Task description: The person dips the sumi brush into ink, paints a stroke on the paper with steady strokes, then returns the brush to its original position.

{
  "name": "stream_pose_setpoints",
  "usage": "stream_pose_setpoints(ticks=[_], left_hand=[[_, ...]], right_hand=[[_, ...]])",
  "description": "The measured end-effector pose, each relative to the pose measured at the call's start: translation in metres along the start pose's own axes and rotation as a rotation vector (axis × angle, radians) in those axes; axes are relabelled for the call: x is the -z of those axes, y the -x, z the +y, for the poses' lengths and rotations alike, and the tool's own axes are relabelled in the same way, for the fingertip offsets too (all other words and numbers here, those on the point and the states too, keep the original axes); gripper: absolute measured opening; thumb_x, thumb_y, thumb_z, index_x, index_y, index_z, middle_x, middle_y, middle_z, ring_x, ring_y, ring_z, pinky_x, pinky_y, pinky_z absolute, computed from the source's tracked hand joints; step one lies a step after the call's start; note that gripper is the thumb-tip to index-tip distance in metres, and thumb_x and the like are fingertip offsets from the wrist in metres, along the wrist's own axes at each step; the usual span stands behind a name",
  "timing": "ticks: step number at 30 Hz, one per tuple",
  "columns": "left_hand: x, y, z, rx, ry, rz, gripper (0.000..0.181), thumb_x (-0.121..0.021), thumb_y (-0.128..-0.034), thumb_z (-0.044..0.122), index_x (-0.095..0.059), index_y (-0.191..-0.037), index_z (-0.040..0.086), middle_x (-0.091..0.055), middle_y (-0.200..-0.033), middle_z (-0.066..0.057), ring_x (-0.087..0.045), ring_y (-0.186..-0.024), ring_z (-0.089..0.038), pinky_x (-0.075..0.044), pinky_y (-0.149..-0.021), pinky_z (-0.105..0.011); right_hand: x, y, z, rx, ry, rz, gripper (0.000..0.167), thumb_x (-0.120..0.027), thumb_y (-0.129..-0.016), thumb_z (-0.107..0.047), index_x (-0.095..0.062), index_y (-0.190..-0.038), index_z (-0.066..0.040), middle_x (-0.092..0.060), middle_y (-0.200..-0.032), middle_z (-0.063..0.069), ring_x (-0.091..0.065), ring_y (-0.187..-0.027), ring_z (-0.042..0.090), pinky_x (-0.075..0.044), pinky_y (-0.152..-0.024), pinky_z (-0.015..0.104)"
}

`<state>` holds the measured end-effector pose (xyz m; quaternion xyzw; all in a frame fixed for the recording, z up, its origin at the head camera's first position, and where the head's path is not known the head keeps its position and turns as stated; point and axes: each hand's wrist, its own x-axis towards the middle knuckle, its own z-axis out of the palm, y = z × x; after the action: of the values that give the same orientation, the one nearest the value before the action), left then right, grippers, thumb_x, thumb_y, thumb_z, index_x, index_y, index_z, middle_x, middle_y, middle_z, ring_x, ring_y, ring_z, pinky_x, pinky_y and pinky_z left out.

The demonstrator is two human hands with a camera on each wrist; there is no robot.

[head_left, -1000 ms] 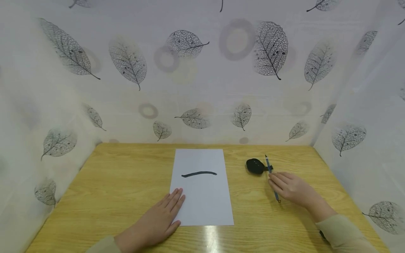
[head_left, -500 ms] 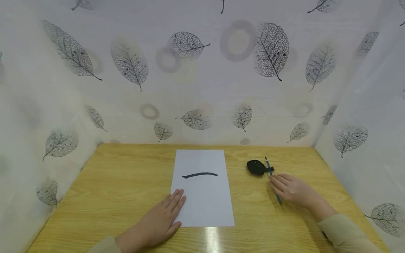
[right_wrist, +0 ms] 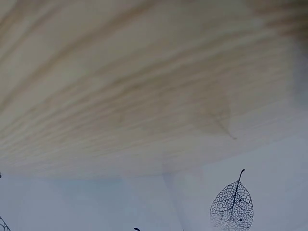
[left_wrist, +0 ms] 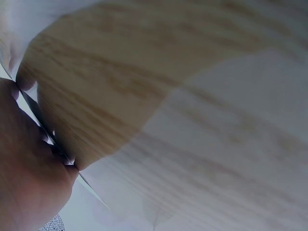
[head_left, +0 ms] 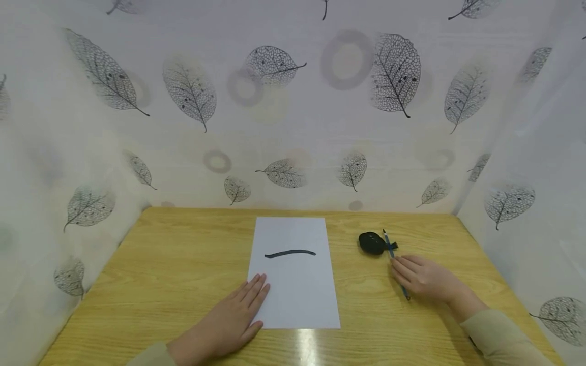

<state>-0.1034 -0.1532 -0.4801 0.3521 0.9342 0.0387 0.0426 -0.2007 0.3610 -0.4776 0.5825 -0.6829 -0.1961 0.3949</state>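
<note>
My left hand (head_left: pixel 233 315) lies flat on the lower left edge of a white paper sheet (head_left: pixel 302 295), fingers straight. A single curved black stroke (head_left: pixel 290 253) crosses the sheet's upper half. To the right, my right hand (head_left: pixel 426 277) pinches a slim blue writing brush (head_left: pixel 388 242) between its fingers; the thumb is hidden. The brush's dark tip points away from me, and its shaft crosses the short tab of a small black dish (head_left: pixel 372 243). In the left wrist view, part of my left hand (left_wrist: pixel 33 168) shows at the paper's edge. The right wrist view shows neither hand nor brush.
A wood-grain table (head_left: pixel 183 244) carries everything. Pale curtains (head_left: pixel 293 127) printed with leaves enclose it at the back and both sides. Light reflects off the tabletop below the sheet.
The brush has turned slightly, its rear end shifting a little toward me and to the right, with my right hand on it. My left hand stays on the paper.
</note>
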Motion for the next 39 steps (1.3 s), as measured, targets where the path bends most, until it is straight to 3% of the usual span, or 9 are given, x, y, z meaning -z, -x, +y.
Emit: stream_pose_setpoints(ticks=[23,30,39], left_hand=[[0.001,-0.0005,0.0011,0.002,-0.001,0.006,0.069,-0.044,-0.1117,0.045,-0.035,-0.164,0.001,-0.028,-0.175,-0.019,-0.03,-0.162,-0.034,-0.035,-0.13,-0.049],[-0.0038,0.0004,-0.0002,-0.016,-0.019,0.052,0.069,-0.045,-0.1117,0.045,-0.037,-0.163,0.0,-0.032,-0.173,-0.021,-0.034,-0.16,-0.036,-0.037,-0.128,-0.049],[0.0006,0.0002,0.0008,-0.005,-0.022,0.01,0.069,-0.045,-0.1118,0.044,-0.035,-0.164,0.0,-0.028,-0.174,-0.02,-0.03,-0.162,-0.034,-0.035,-0.13,-0.049]], right_hand=[[0.0001,0.0096,-0.005,-0.041,-0.038,-0.025,0.056,-0.021,-0.114,0.004,-0.075,-0.102,-0.003,-0.079,-0.103,0.014,-0.076,-0.087,0.022,-0.065,-0.079,0.035],[0.0015,0.0075,-0.0048,-0.059,-0.05,-0.035,0.057,-0.021,-0.114,0.005,-0.076,-0.103,-0.002,-0.079,-0.104,0.014,-0.076,-0.087,0.022,-0.065,-0.079,0.034],[0.001,0.0081,-0.0054,-0.068,-0.051,-0.05,0.058,-0.018,-0.115,0.004,-0.075,-0.105,-0.002,-0.078,-0.104,0.014,-0.076,-0.088,0.021,-0.064,-0.079,0.034]])
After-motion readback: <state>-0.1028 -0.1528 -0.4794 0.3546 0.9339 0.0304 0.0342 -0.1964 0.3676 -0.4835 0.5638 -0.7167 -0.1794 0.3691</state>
